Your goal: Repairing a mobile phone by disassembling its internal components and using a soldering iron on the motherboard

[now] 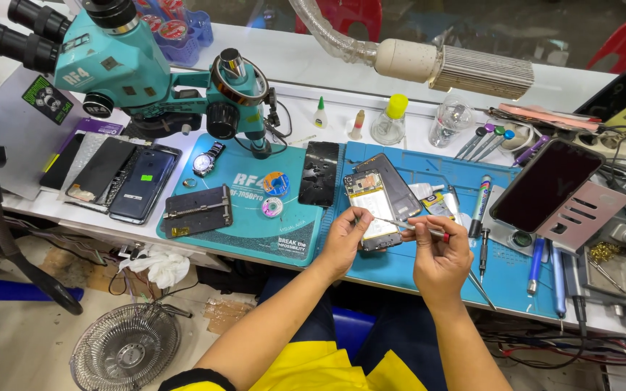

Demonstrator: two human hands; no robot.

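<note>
An opened phone (372,206) with its back off lies on a blue work mat (429,268), its insides facing up. My left hand (343,242) rests at the phone's lower left edge, fingers pinched near the tip of a thin tool. My right hand (440,259) grips that slim screwdriver (413,226), whose metal shaft points left over the phone's lower part. A dark back cover (398,190) lies tilted just right of the phone.
A teal microscope (132,69) stands at the back left over a second teal mat (255,217) with a wristwatch, a phone screen and a metal holder. Several phones lie far left. Screwdrivers, pens, bottles and a dark tablet (545,185) crowd the right. A fan sits on the floor.
</note>
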